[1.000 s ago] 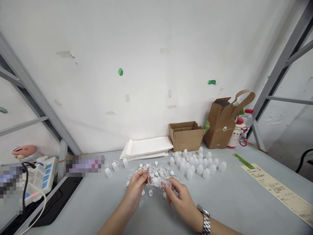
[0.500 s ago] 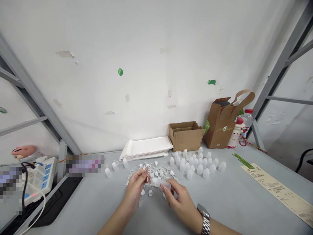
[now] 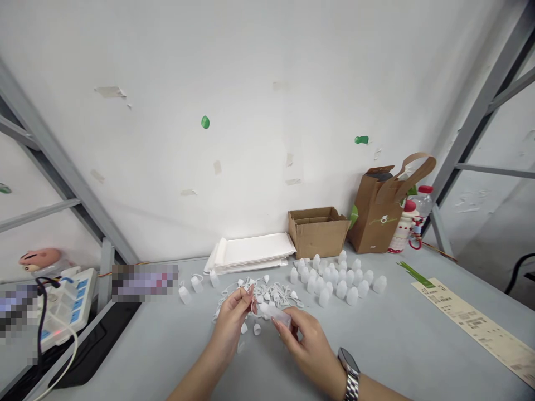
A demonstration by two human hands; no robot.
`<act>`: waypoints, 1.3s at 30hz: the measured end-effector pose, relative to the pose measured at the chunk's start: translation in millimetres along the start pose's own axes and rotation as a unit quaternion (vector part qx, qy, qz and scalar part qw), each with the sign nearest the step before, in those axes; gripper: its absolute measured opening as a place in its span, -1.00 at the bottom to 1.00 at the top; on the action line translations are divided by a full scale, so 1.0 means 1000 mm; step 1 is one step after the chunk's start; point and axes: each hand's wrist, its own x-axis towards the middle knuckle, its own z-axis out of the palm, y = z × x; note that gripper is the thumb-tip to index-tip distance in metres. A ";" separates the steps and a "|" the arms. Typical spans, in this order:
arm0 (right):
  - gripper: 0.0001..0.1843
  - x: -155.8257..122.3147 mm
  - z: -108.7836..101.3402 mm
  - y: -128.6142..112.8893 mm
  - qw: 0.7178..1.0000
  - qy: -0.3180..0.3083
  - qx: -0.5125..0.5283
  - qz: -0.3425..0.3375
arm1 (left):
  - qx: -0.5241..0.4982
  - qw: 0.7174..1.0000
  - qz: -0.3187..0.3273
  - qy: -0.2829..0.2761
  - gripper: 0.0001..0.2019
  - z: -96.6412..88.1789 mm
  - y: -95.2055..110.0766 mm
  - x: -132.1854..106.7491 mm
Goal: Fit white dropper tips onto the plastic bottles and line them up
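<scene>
Head cam, looking down over the person's own hands. Main change: the frosted white plastic bottle (image 3: 273, 315) has slid left from where it sat a moment ago, and its left end now reaches the left hand (image 3: 229, 322), so the two hands are working closer together on it. Its long axis lies almost level across the view, dipping slightly toward the right hand (image 3: 311, 353). Honestly can't tell which end is the neck from here.

The right hand's fingers (image 3: 288, 328) are curled closed around the bottle's right end, clearly gripping it. The left hand's fingers (image 3: 246, 298) are pinched together at the bottle's left end, but whether they hold the bottle or a bit of cord is too small to make out.

Just past the fingertips sits a tangle of white caps on cords (image 3: 271, 292), with a few loose caps (image 3: 251, 328) just below the left hand's fingers. To the right of the fingers and further out, a crowd of upright white bottles (image 3: 334, 284) stands on the desk (image 3: 397, 345). Beyond the fingers, toward the wall, there's a stack of white mailers (image 3: 251, 250) and a cardboard box (image 3: 317, 234).
</scene>
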 end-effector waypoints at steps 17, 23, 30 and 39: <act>-0.69 -0.001 -0.001 -0.002 1.000 0.013 0.000 -0.007 | -0.035 0.999 -0.010 0.015 -0.66 0.001 -0.001 0.001; -0.67 0.001 -0.006 -0.004 0.999 0.043 0.011 -0.011 | -0.071 0.996 -0.034 0.034 -0.74 -0.003 -0.004 0.005; -0.67 -0.001 -0.005 -0.002 0.999 0.044 0.013 -0.026 | -0.132 0.988 -0.047 0.057 -0.76 -0.004 -0.004 0.002; -0.69 -0.002 -0.006 -0.004 0.997 0.058 0.010 -0.044 | -0.153 0.980 -0.097 0.078 -0.69 -0.002 -0.003 0.001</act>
